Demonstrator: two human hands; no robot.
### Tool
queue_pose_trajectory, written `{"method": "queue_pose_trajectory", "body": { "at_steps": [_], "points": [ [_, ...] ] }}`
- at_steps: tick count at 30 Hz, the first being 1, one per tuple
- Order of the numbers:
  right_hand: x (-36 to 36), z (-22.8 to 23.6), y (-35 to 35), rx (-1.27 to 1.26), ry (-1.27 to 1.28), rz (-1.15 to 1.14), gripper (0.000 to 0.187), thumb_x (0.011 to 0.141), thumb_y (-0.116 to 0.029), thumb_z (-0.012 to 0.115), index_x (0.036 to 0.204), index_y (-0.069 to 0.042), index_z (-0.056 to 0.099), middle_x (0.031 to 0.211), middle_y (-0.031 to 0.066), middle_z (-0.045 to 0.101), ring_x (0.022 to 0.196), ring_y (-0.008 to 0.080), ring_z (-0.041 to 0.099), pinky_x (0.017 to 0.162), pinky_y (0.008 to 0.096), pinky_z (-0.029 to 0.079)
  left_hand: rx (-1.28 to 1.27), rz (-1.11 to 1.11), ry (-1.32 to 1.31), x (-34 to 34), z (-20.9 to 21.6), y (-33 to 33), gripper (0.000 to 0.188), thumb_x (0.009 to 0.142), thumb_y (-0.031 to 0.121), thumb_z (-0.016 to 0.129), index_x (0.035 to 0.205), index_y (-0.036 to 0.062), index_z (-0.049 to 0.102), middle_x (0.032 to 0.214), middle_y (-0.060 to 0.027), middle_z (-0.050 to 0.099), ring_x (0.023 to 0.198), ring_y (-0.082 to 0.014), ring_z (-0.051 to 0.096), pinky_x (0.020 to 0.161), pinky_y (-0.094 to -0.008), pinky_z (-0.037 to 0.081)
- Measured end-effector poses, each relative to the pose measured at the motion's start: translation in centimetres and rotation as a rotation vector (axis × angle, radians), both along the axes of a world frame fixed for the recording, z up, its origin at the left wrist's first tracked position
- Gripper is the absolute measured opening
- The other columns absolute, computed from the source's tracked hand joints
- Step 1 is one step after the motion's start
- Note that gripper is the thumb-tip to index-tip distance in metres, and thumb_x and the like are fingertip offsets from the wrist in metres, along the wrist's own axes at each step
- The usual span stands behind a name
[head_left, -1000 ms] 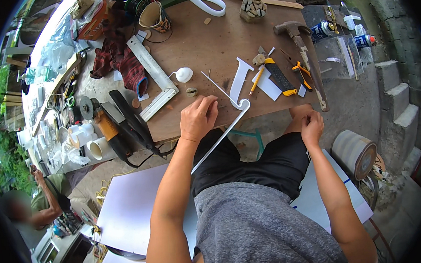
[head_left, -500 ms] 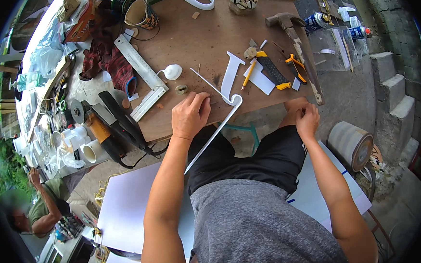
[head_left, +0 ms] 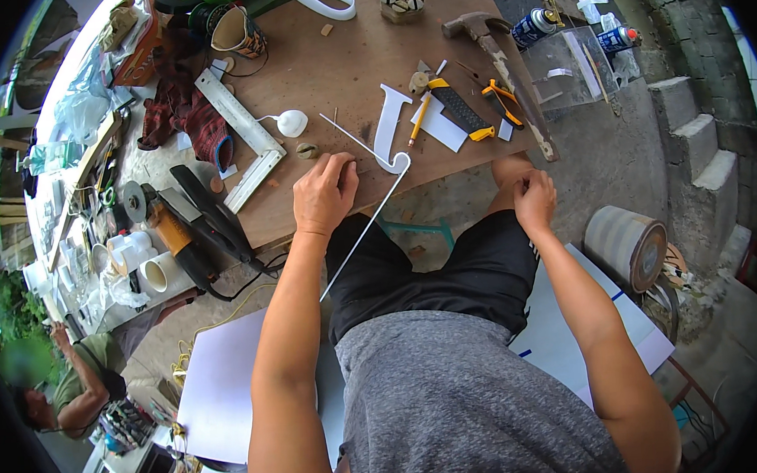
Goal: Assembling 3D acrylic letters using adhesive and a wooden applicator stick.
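Observation:
My left hand (head_left: 325,192) rests at the table's near edge, fingers curled together, with nothing showing in them. Beside it lies a thin white strip (head_left: 366,224) with a hooked bend; one end lies over the table and the other hangs past the edge above my lap. The bend touches or overlaps the foot of a flat white letter-like piece (head_left: 386,123). A small round brownish piece (head_left: 306,151) sits just beyond my left fingers. On my right knee my right hand (head_left: 536,199) lies loosely closed, with nothing visible in it.
Nearby on the table (head_left: 334,70) are a metal square (head_left: 241,115), a glue bottle (head_left: 292,123), a pencil (head_left: 421,118), a yellow-black cutter (head_left: 462,108), pliers (head_left: 503,103) and a hammer (head_left: 507,64). An angle grinder (head_left: 170,227) lies left. Far left, another person (head_left: 80,380) is in view.
The whole view has shifted slightly, so the table and its things sit a little further left and up. Both hands keep their places and poses.

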State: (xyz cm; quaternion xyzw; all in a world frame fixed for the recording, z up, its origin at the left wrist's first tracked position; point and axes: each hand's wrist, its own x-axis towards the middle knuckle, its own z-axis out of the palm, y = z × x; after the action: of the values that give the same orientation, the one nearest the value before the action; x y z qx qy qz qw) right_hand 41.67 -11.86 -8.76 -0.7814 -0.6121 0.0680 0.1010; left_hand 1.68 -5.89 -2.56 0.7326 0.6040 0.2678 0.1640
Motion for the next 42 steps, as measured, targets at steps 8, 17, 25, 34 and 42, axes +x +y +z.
{"method": "queue_pose_trajectory", "body": {
  "at_steps": [8, 17, 25, 34, 42],
  "points": [
    [0.25, -0.41, -0.27, 0.0, -0.019, 0.004, 0.011, 0.087, -0.016, 0.068, 0.092, -0.009, 0.061, 0.098, 0.0099, 0.061, 0.103, 0.0333, 0.06, 0.088, 0.0476, 0.044, 0.009, 0.016, 0.008, 0.09, -0.2, -0.07, 0.009, 0.092, 0.016, 0.069, 0.1, 0.0131, 0.068, 0.086, -0.0074, 0.069, 0.073, -0.0313, 0.068, 0.065, -0.0413, 0.054],
    [0.17, -0.04, -0.17, -0.018, -0.026, 0.009, 0.011, 0.089, -0.016, 0.067, 0.093, -0.008, 0.062, 0.099, 0.0109, 0.061, 0.104, 0.0339, 0.059, 0.089, 0.0476, 0.044, 0.012, 0.023, 0.01, 0.23, -0.38, -0.03, 0.008, 0.091, 0.017, 0.069, 0.099, 0.0132, 0.068, 0.087, -0.0071, 0.069, 0.072, -0.0305, 0.069, 0.064, -0.0409, 0.055],
    [0.09, -0.26, -0.25, -0.013, -0.011, 0.006, 0.011, 0.089, -0.017, 0.067, 0.094, -0.007, 0.062, 0.1, 0.0107, 0.061, 0.104, 0.0342, 0.059, 0.089, 0.0481, 0.044, 0.014, 0.029, 0.023, 0.14, -0.6, -0.06, 0.008, 0.092, 0.017, 0.069, 0.099, 0.0135, 0.068, 0.086, -0.0067, 0.07, 0.072, -0.03, 0.069, 0.064, -0.0405, 0.055],
    [0.36, -0.58, -0.33, -0.004, -0.016, 0.018, 0.011, 0.089, -0.016, 0.067, 0.094, -0.008, 0.063, 0.1, 0.0104, 0.062, 0.103, 0.0338, 0.06, 0.088, 0.048, 0.045, 0.072, 0.024, 0.033, 0.15, -0.85, 0.04, 0.006, 0.091, 0.019, 0.069, 0.095, 0.0143, 0.066, 0.082, -0.0053, 0.069, 0.068, -0.0288, 0.069, 0.061, -0.0407, 0.055],
    [0.16, -0.31, -0.24, 0.012, -0.026, 0.013, 0.011, 0.088, -0.016, 0.068, 0.093, -0.008, 0.063, 0.098, 0.0102, 0.062, 0.102, 0.0339, 0.06, 0.087, 0.0481, 0.045, 0.03, 0.026, 0.02, 0.21, -0.56, -0.03, 0.007, 0.092, 0.017, 0.068, 0.098, 0.0131, 0.067, 0.087, -0.0067, 0.07, 0.072, -0.0306, 0.069, 0.064, -0.0407, 0.055]
  ]
}}
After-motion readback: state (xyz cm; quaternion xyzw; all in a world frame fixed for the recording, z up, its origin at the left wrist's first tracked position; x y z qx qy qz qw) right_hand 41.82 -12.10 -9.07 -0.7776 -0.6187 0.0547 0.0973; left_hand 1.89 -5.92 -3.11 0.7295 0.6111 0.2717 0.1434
